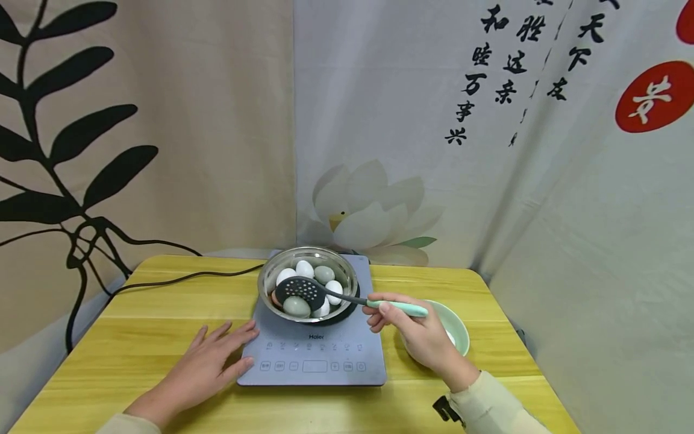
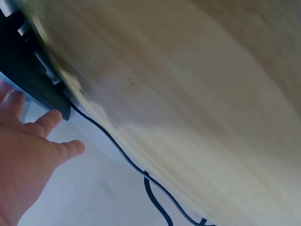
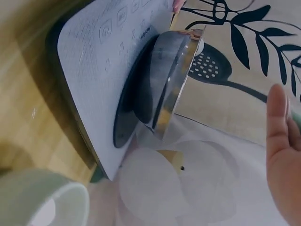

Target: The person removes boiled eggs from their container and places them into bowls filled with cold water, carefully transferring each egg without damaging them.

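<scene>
In the head view my right hand [image 1: 425, 340] grips the mint-green handle of a dark slotted spoon [image 1: 295, 290]. The spoon's perforated head is over a metal bowl [image 1: 340, 266] of eggs, overlapping some of them. Several eggs are white, like this egg [image 1: 305, 269]; others are grey-green, like the egg [image 1: 297, 307] at the front. The bowl stands on a flat induction cooker [image 1: 295, 328]. My left hand [image 1: 206, 364] has its fingers spread at the cooker's left edge. The right wrist view shows the spoon head [image 3: 207, 66] at the bowl's rim.
A pale green bowl [image 1: 458, 322] stands right of the cooker, partly behind my right forearm, with something white [image 3: 43, 214] inside. A black cord [image 1: 190, 276] runs left from behind the metal bowl across the wooden table [image 1: 179, 301]. Printed curtains [image 1: 217, 120] hang behind the table.
</scene>
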`<state>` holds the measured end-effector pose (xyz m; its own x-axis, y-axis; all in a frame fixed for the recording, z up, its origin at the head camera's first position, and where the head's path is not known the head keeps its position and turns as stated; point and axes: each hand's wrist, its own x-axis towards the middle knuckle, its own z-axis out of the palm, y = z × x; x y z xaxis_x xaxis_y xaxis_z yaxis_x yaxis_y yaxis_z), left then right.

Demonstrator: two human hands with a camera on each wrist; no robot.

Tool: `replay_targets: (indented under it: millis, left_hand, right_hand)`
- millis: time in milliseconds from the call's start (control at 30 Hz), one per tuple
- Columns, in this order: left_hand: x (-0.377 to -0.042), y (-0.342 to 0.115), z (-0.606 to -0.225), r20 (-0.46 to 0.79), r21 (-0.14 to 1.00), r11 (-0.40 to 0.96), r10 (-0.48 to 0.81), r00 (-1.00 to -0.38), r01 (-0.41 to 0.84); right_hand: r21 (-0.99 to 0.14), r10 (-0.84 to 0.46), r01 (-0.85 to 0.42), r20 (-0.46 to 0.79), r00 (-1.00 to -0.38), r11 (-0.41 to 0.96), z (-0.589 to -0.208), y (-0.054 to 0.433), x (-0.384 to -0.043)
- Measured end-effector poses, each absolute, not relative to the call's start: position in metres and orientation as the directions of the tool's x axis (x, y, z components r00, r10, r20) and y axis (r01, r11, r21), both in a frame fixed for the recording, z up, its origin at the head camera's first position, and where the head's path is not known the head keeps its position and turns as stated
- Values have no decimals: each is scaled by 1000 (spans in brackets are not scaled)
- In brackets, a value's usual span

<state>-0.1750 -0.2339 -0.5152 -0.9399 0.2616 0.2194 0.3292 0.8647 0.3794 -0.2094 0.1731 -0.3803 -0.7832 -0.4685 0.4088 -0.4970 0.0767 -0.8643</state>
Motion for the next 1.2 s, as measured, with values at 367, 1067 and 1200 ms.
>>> replay_targets:
  millis: [367,1067,1200]
  left_hand:
    - [-175,-230,-513,205,376,868,262,-943,323]
    - [-176,-229,-511,232,380,859,271,-934,343]
    - [-175,-230,-514,233,376,862,267,-935,340]
  right_hand:
    - [-985,-147,61,-37,-988,-162,-395,167,-235]
    - [-964,-21,1,5,-1000,-265,-366,279,-208]
    - [-955,12,-31,29,-1000,-293,-368,317,-192]
